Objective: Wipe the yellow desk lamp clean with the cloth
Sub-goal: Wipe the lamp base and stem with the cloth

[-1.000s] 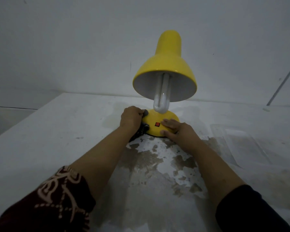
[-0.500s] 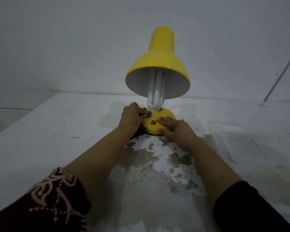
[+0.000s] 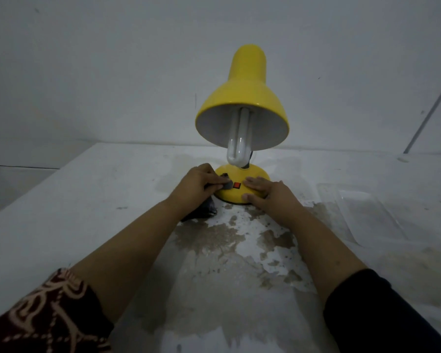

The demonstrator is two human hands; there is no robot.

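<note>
With your left hand (image 3: 197,186) clenched around the dark cloth (image 3: 225,181) on the lamp base (image 3: 242,184) at frame centre, and your right hand (image 3: 267,193) flat, steadying its right side, note the unwiped shade (image 3: 242,108) lies directly above.

Dim, flat, bluish light; soft shadows, mild grain, wide-angle bending at edges.

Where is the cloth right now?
In the head view the dark cloth is bunched in the left hand at the left side of the yellow lamp's base, one corner pressed beside the red switch.
</note>
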